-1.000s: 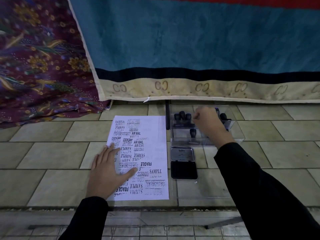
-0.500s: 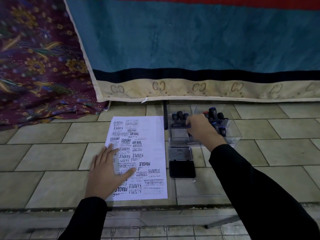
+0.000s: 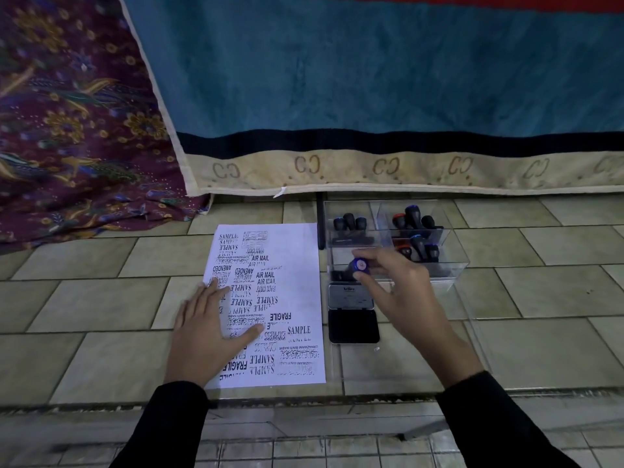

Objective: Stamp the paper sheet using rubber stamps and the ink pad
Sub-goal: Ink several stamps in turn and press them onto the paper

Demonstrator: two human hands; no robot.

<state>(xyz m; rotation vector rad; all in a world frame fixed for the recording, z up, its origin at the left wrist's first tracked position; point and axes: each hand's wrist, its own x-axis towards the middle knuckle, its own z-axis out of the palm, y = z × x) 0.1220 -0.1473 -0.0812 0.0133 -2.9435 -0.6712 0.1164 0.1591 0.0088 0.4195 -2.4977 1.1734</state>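
Observation:
A white paper sheet (image 3: 290, 265) covered with many black stamp prints lies on the glass tabletop. My left hand (image 3: 211, 329) rests flat on its lower left part, fingers spread. My right hand (image 3: 401, 292) pinches a blue-topped rubber stamp (image 3: 358, 266) by its handle, just above the near edge of the clear stamp box (image 3: 454, 265). Directly below the stamp lies the open ink pad (image 3: 354, 324), black pad toward me and its lid hinged back.
The clear box holds several more black stamps (image 3: 349, 222) in its compartments. A blue cloth with a beige border (image 3: 371, 170) hangs behind, and a purple patterned cloth (image 3: 77, 130) lies at the left. The table's front edge runs across near my sleeves.
My right hand reached into the box, took hold of a blue-topped stamp and drew it back toward the ink pad. My left hand stayed on the paper.

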